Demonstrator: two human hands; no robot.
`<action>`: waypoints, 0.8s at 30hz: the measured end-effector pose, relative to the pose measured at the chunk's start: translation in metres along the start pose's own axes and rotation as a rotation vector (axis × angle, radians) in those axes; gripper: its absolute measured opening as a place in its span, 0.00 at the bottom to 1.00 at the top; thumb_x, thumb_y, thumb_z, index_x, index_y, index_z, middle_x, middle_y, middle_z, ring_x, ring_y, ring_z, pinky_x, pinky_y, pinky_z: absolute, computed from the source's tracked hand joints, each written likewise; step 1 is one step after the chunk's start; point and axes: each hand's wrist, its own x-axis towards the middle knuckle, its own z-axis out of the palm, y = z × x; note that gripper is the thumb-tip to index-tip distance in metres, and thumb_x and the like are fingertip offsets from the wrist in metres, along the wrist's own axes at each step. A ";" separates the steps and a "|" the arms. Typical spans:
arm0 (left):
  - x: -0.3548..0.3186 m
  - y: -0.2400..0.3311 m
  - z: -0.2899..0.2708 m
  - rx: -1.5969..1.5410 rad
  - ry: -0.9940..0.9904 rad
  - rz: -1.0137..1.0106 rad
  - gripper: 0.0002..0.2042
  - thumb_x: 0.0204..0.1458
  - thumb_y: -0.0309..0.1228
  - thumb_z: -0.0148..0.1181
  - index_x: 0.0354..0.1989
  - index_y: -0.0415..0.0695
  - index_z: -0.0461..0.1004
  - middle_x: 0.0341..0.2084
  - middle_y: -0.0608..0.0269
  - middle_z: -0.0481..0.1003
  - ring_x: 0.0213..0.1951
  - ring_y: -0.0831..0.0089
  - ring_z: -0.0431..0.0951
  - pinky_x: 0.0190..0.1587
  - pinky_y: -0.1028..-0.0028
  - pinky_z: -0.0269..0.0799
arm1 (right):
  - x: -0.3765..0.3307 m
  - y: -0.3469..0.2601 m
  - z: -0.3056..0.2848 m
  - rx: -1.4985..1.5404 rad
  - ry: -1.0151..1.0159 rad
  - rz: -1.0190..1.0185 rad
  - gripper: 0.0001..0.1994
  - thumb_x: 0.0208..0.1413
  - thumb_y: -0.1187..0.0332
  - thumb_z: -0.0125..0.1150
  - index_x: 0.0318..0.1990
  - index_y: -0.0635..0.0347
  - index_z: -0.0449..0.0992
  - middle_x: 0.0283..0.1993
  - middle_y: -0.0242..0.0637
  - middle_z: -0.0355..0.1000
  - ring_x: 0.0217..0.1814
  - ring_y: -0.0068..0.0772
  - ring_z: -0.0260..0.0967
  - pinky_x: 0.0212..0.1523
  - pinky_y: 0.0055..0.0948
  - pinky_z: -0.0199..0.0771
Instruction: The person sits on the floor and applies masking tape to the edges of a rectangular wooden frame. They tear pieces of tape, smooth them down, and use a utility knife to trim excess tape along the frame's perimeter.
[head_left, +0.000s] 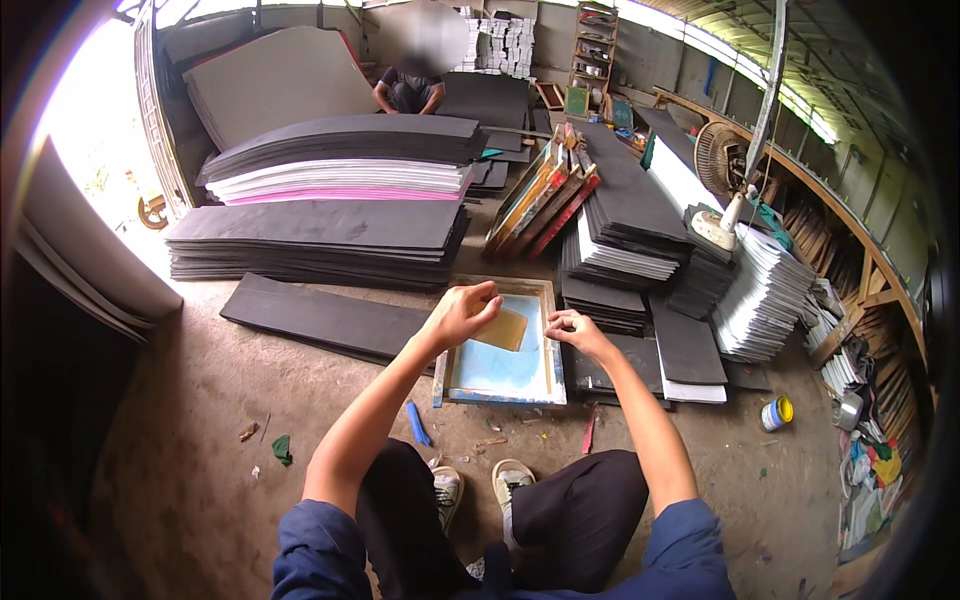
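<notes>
A wooden frame (552, 385) with a pale blue mesh panel sits low in front of me, its outer edge smeared with blue. Over the mesh, my left hand (460, 316) has its fingers curled on a flat amber-brown piece that looks like brown tape (503, 331). The piece's lower edge hangs over or rests on the mesh; I cannot tell which. At the frame's right side, my right hand (582, 334) has its thumb and fingertips pinched together. Anything between them is too small to make out.
Black sheets (320, 225) are stacked at the left, more sheets (625, 200) at the right. Several used frames (540, 195) lean behind. A blue tool (417, 424) and a paint can (776, 414) are on the floor. A fan (720, 230) stands right; a person (410, 90) crouches behind.
</notes>
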 end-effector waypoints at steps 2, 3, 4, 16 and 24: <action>-0.004 0.001 0.007 -0.041 0.047 -0.037 0.13 0.53 0.34 0.49 0.25 0.36 0.63 0.15 0.59 0.62 0.21 0.77 0.59 0.26 0.72 0.61 | -0.013 0.005 -0.001 0.100 -0.020 0.017 0.21 0.47 0.61 0.65 0.46 0.64 0.69 0.36 0.32 0.75 0.43 0.24 0.69 0.55 0.28 0.58; -0.008 -0.002 0.012 -0.064 0.068 -0.059 0.13 0.53 0.35 0.49 0.25 0.35 0.63 0.15 0.60 0.61 0.22 0.78 0.58 0.26 0.73 0.60 | -0.019 0.008 0.000 0.152 -0.044 0.055 0.21 0.48 0.63 0.64 0.46 0.65 0.68 0.36 0.33 0.75 0.42 0.24 0.69 0.55 0.28 0.57; -0.014 -0.010 0.015 -0.085 0.072 -0.082 0.14 0.53 0.35 0.50 0.25 0.35 0.63 0.15 0.60 0.61 0.23 0.80 0.58 0.26 0.74 0.60 | -0.024 0.009 0.001 0.203 -0.068 0.092 0.20 0.48 0.64 0.64 0.46 0.65 0.68 0.35 0.33 0.75 0.41 0.25 0.70 0.56 0.29 0.57; -0.017 -0.024 0.019 -0.092 0.057 -0.144 0.13 0.55 0.34 0.50 0.24 0.35 0.63 0.15 0.66 0.59 0.23 0.82 0.57 0.25 0.77 0.59 | -0.019 0.012 0.021 0.265 0.310 0.157 0.07 0.48 0.71 0.61 0.34 0.63 0.74 0.32 0.37 0.75 0.37 0.24 0.71 0.45 0.23 0.65; -0.033 -0.053 0.011 0.077 0.043 -0.172 0.14 0.56 0.33 0.45 0.24 0.35 0.62 0.13 0.57 0.58 0.18 0.74 0.57 0.23 0.73 0.58 | -0.008 0.017 0.040 0.366 0.349 0.163 0.03 0.47 0.71 0.62 0.30 0.57 0.75 0.27 0.28 0.71 0.31 0.19 0.66 0.35 0.22 0.67</action>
